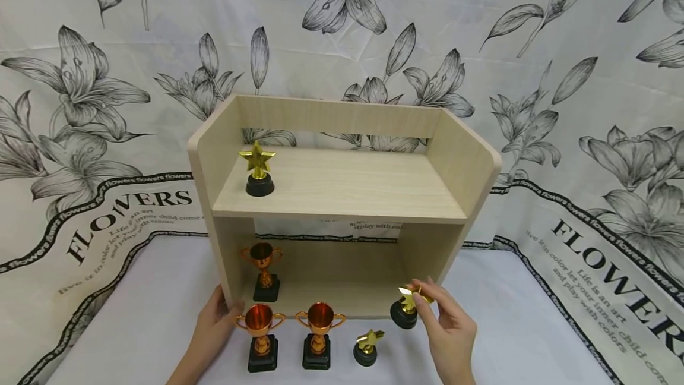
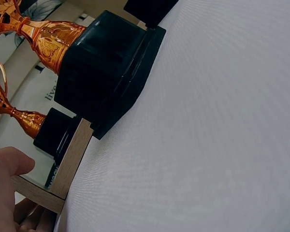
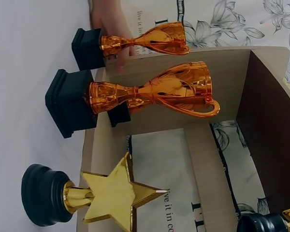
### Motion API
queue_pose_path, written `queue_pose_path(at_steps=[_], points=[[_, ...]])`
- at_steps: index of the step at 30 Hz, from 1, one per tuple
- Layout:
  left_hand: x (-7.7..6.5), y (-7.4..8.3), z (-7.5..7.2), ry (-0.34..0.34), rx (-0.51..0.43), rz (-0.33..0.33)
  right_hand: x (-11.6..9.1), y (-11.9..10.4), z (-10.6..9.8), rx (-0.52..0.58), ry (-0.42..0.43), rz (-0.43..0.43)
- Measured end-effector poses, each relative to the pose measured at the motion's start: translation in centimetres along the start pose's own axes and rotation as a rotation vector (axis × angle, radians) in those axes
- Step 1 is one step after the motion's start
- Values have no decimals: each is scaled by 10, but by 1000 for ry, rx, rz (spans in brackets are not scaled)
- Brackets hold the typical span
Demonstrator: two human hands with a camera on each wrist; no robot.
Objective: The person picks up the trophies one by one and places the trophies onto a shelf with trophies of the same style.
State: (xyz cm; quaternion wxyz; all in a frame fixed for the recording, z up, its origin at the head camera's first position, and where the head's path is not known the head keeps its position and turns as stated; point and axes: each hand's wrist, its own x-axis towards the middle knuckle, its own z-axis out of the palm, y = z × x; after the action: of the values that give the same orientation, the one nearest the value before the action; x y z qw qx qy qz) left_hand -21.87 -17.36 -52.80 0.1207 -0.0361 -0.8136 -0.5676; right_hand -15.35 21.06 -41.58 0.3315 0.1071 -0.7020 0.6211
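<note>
My right hand [image 1: 450, 328] pinches a gold star trophy [image 1: 404, 314] by its star, tilted, in front of the shelf's lower right. In the right wrist view, the black base of that trophy [image 3: 261, 224] shows at the bottom corner. My left hand [image 1: 209, 327] grips the lower left side panel of a wooden two-tier shelf [image 1: 342, 186], the thumb inside the panel. Two orange-gold cup trophies [image 1: 262, 346] [image 1: 318, 343] and another star trophy [image 1: 366, 349] stand on the table before the shelf.
On the upper tier, a star trophy [image 1: 258, 171] stands at the left. A cup trophy [image 1: 265, 281] occupies the left of the lower tier. White cloth covers the table [image 1: 502, 296], and a flower-printed cloth [image 1: 342, 58] hangs behind the shelf.
</note>
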Motion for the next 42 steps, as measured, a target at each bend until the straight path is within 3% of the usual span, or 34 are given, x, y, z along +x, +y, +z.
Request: queue_pose_path(at_steps=[11, 18, 35, 42], points=[[1, -1, -1, -11, -6, -17, 8, -7, 6, 21, -3, -9], [-1, -3, 1, -9, -11, -21, 11, -7, 6, 21, -20, -82], [1, -1, 0, -8, 9, -22, 22, -19, 11, 3, -54, -52], [2, -3, -1, -8, 12, -14, 22, -21, 13, -17, -54, 10]])
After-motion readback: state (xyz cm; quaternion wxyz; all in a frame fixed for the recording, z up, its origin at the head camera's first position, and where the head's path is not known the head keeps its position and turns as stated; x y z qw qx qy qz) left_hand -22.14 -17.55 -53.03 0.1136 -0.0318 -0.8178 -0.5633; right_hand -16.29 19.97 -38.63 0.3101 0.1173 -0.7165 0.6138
